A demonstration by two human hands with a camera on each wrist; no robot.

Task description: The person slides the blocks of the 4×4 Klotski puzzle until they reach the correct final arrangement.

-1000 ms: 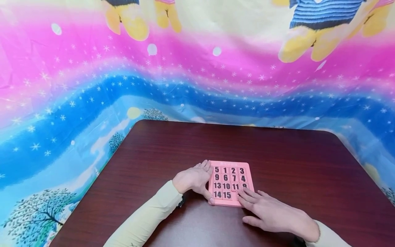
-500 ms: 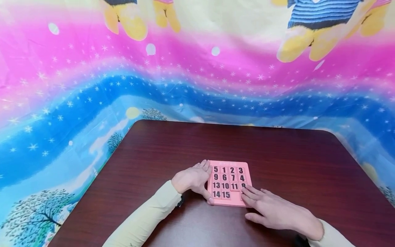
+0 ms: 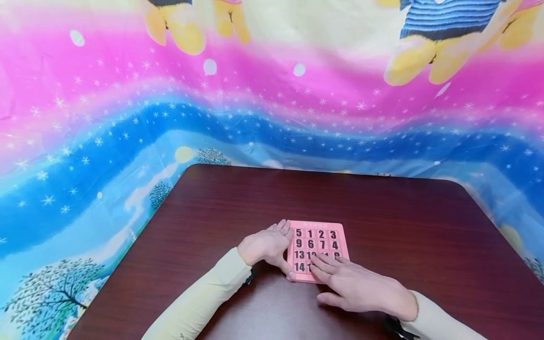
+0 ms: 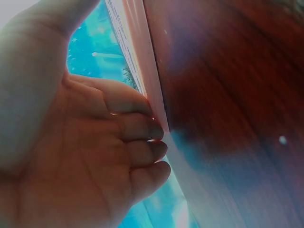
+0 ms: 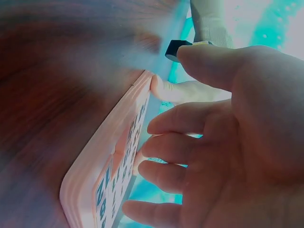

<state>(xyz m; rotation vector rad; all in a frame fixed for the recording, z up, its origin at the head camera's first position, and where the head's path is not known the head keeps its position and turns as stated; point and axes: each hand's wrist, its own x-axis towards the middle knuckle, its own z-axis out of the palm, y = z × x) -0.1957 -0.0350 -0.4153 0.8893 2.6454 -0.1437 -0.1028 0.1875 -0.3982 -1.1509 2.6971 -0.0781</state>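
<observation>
A pink sliding number puzzle (image 3: 316,225) with black-numbered square tiles lies flat on the table. My left hand (image 3: 267,244) rests against its left edge, fingers stretched toward the far corner and thumb at the near-left corner. In the left wrist view, the fingertips (image 4: 159,151) of that hand touch the board's pink side. My right hand (image 3: 361,285) lies over the lower right part, fingertips on the bottom rows with the fingers fairly straight. It hides most of the bottom row right of tile 14 (image 3: 299,267). In the right wrist view, a tile-free slot (image 5: 122,145) shows in the board.
The dark brown wooden table (image 3: 382,212) has rounded far corners. Behind it hangs a colourful cloth (image 3: 272,104) in pink and blue with snowflakes and trees. Pale sleeves (image 3: 199,297) cover both forearms, and dark bands show at the wrists.
My right hand first edged right with a bottom-row tile beneath its fingertips, then moved left over the area of tile 15. My left hand has stayed at the board's left edge.
</observation>
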